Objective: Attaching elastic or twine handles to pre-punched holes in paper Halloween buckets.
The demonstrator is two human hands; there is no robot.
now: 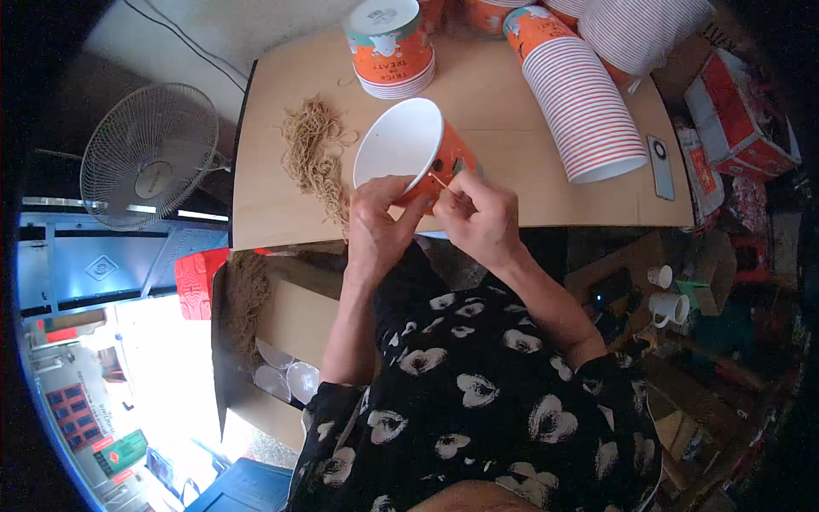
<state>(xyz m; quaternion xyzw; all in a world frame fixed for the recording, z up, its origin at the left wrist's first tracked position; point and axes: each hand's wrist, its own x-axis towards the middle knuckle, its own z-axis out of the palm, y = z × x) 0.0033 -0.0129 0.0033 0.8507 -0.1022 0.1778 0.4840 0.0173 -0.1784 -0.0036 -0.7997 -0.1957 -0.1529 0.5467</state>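
An orange paper bucket (399,141) with a white inside is tilted at the table's near edge, its mouth facing up and to the left. My left hand (378,215) grips its near rim, thumb outside. My right hand (482,213) is closed in a pinch at the bucket's printed side. A short bit of tan cord (438,180) shows between its fingertips and the wall just below the rim. The rest of that cord is hidden by my fingers. Left of the bucket lies a loose heap of tan cords (314,145), trailing toward the near edge.
Upside-down buckets (392,55) stand stacked behind. A long nested stack of buckets (584,107) lies on the right, near a phone (659,168). More wrapped buckets (644,34) sit behind it. A fan (153,158) stands left of the cardboard-covered table (503,183). Mugs (669,309) are at lower right.
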